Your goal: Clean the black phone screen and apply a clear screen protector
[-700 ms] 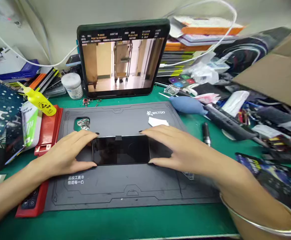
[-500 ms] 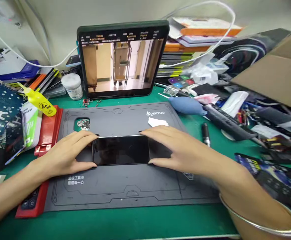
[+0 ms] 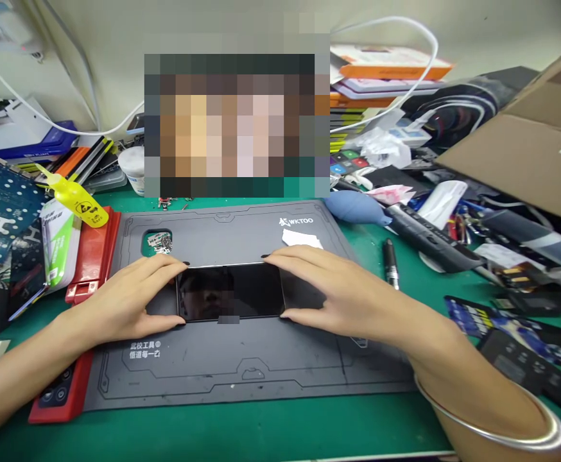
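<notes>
View shifted slightly since the earlier frame: right hand (image 3: 326,289), marker (image 3: 390,263) and blower (image 3: 360,207) sat a bit further left in it. Grip on the phone (image 3: 256,292) matched the earlier one, both hands on its ends.

Phone lay lengthwise between the hands, screen up and dark, over the middle of the gray mat (image 3: 203,369). Couldn't tell if it rested fully on the mat or was slightly raised.

Left hand (image 3: 126,295) held the left end: fingers at the far corner, thumb at the near corner, spread across the phone's width. Right hand mirrored that at the right end. Both palms stood clear of the short edges, mat showing in each gap.

White scrap (image 3: 302,239) lay on the mat just beyond the right fingers. Mat cutout past the left hand had metal bits (image 3: 159,242) in it. Red case (image 3: 85,256) ran along the mat's left edge, partly behind the left hand and wrist. Yellow bottle (image 3: 79,200) lay tilted near its far end. Marker and blower were right of the mat, apart from the hands.
</notes>
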Demonstrator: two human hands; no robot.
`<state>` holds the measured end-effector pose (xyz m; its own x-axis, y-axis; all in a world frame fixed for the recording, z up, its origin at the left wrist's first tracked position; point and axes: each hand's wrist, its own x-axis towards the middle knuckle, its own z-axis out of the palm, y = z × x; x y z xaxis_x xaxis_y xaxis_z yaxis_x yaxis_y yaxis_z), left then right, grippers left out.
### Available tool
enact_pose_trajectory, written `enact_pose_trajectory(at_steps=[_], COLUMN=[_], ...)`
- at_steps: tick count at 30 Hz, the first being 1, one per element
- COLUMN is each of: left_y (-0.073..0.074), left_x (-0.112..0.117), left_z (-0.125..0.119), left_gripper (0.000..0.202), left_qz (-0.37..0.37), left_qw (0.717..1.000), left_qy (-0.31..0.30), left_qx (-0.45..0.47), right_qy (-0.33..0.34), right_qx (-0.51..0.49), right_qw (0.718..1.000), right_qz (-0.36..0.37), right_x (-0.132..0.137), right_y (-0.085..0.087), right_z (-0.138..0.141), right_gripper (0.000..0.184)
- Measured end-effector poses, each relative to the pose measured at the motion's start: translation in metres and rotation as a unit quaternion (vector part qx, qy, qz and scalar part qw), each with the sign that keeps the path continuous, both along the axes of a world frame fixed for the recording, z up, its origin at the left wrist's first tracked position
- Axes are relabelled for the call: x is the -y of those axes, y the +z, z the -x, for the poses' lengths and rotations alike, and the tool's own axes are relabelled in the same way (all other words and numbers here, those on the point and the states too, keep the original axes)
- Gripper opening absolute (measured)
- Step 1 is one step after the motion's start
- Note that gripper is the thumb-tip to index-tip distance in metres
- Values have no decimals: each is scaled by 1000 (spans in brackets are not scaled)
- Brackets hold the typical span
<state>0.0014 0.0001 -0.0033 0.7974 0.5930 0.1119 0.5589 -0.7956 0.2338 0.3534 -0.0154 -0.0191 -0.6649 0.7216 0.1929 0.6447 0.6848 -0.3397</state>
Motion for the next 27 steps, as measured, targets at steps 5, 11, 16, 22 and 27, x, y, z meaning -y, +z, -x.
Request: enact_pose_trajectory(at_steps=[5, 11, 16, 22, 27], left_y=[-1, -1, 0, 2, 2], left_x=[-1, -2, 0, 0, 3], left_z=[0, 0, -1, 0, -2], left_gripper=[58, 56, 57, 59, 69], left_qz=[22, 65, 74, 81, 88], left_qw=[1000, 998, 997, 997, 995], left_qy=[1, 16, 21, 14, 3], left_qx=[-10, 2, 10, 14, 36], right_qy=[-4, -7, -7, -5, 5], right_qx=[-1, 1, -3, -19, -28], right_qw=[1000, 1000, 1000, 1000, 1000], right_qz=[-2, 5, 9, 12, -1], right_x=[0, 0, 0, 0, 4], right_y=[1, 2, 0, -1, 1], right_z=[7, 11, 11, 12, 15], right_gripper=[58, 58, 59, 57, 55])
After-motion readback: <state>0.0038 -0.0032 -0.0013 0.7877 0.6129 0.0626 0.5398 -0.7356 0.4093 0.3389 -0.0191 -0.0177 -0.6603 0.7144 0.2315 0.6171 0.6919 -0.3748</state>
